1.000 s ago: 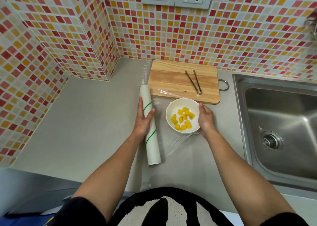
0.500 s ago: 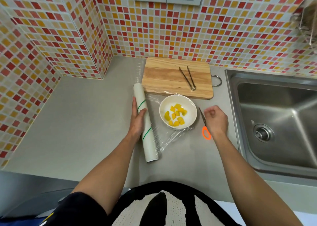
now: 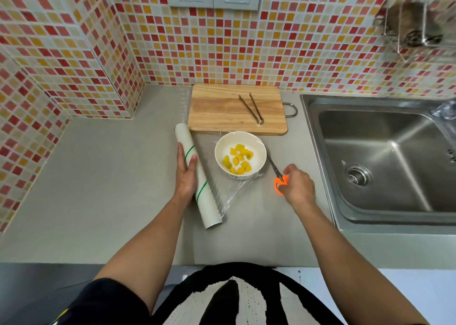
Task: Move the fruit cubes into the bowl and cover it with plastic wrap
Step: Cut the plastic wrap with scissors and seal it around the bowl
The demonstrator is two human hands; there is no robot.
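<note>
Near the back edge of the surface (image 3: 103,176), just in front of the board (image 3: 222,112), my bowl (image 3: 240,154) sits with the yellow fruit cubes (image 3: 238,162) inside and a sheet of wrap (image 3: 229,191) stretched over it, running left to the roll (image 3: 197,176). My left hand (image 3: 186,174) lies along the roll's left side, fingers nearly straight, thumb hooked over the top, holding it down on the surface. My right hand (image 3: 297,185), just right of the bowl, has its fingers curled around the orange handle of the scissors (image 3: 277,174), whose blades point up toward the bowl's right rim. Tongs (image 3: 251,108) rest on the board. The sink (image 3: 385,161) fills the right end of the surface.
</note>
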